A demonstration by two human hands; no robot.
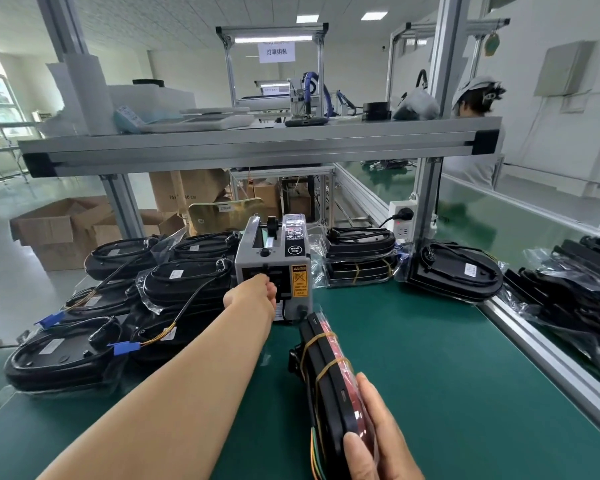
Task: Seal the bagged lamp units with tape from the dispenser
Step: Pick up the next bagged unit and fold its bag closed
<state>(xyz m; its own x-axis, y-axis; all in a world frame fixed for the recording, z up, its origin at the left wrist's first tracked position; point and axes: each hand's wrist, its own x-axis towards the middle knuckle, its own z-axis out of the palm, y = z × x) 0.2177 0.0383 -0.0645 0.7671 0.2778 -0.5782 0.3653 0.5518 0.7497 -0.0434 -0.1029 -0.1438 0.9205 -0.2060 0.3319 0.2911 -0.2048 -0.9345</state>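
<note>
Counter [430, 358] room lies open to the right of the hands: bare green mat runs to the aluminium rail [533, 348] along the right edge. The left side is crowded. A pile of bagged black lamps [174, 292] fills it up to the edge, and some lie just beside the tape dispenser [274, 271]. Behind and to the right of the dispenser stands a short stack of lamps [359, 258], and one more lamp [454, 271] leans by the frame post [426, 202].

The lamp unit [326, 386] stands on its edge near the counter's middle. Its long axis runs from the person toward the dispenser, with the far end almost at the dispenser's foot and the red lens facing right. Yellow rubber bands [321, 337] cross it. The right hand [378, 441] grips its near end, thumb on the black side and fingers wrapped over the red side.

The left hand [257, 292] reaches to the dispenser's front outlet with its fingers curled out of sight behind the knuckles. Whether they pinch tape cannot be told.

The dispenser carries a yellow label [300, 280] headed "CAUTION" and a round black sticker [294, 250] reading "BSMI". A white sign [277, 51] overhead reads "灯罩组装". A cardboard box [184, 192] behind shows "40 CM".
</note>
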